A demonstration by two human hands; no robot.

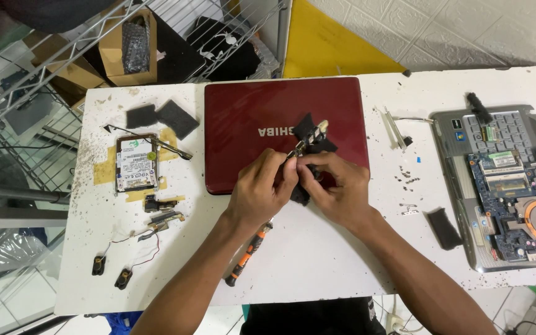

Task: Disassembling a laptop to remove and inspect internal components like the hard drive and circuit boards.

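Both hands met over red laptop lid (262, 124), left hand (260, 191) and right hand (337, 188) fingers pinched small black hinged part (310, 139), orange screwdriver (248, 253) near on white counter (317, 254), hard drive (136, 162) left.

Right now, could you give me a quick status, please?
Both hands, left and right, hold a small black part over the red laptop lid. Screwdriver lies beneath the left arm.

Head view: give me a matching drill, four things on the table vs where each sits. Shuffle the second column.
Things:
1. hard drive
2. red lid
3. open chassis
4. screwdriver

Places:
A. right end of table
B. table centre, beyond both hands
C. left side, on yellow tape
D. near edge, under the left forearm

Pairs: 1-C, 2-B, 3-A, 4-D
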